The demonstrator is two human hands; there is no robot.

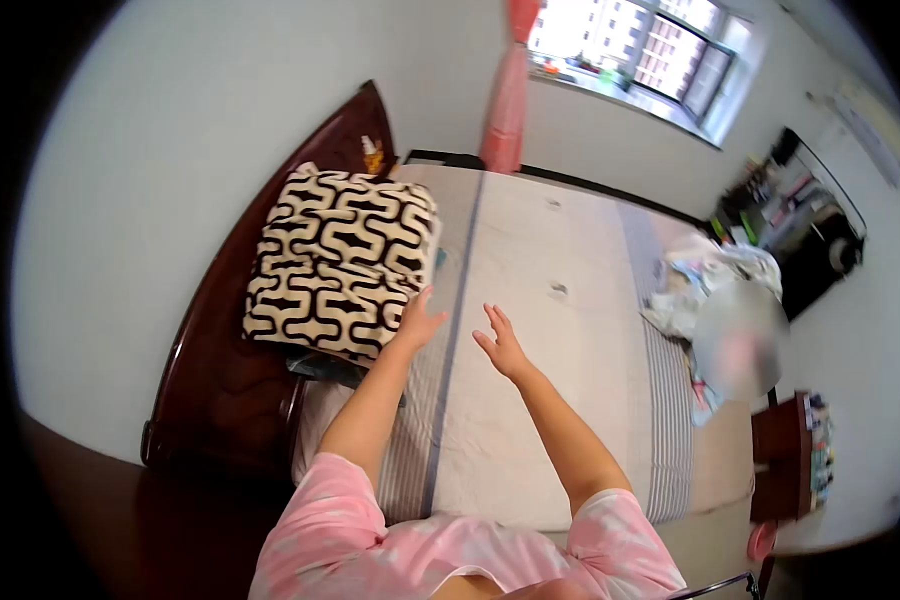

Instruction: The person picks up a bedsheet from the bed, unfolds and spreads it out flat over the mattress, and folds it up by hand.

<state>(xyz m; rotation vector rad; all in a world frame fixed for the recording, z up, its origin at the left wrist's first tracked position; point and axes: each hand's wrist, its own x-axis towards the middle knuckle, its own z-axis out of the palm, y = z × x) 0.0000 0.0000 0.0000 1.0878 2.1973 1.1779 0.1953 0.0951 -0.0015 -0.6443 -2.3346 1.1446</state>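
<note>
Your folded blanket (pixel 345 260) lies on the bed (pixel 570 400) at the headboard end, against the dark wooden headboard (pixel 205 370). It reaches towards the bed's far corner on that side and stops well short of the near edge, where you are. From both of your hands it lies to the left, towards the headboard, and a little farther towards the far edge. Your left grip (pixel 417 324) is clearly the nearer: its fingertips are at the blanket's side that faces the foot of the bed, close to the near corner. Whether they press on the cloth or only sit just beside it is hard to judge from this angle. That grip is spread, thumb apart from the fingers, pinching nothing. Your right grip (pixel 506 348) is spread too, fingers apart, over the pale sheet and apart from the blanket, with a grey-blue stripe (pixel 453 345) of the sheet running between your two hands.

The blanket is folded into a thick, nearly square block; its slightly longer axis seems to run along the headboard. It is cream with bold black interlocking curves, its top softly creased, and a pale edge shows along the side facing the foot. A dark, shiny item (pixel 328 369) shows under its near edge.
</note>
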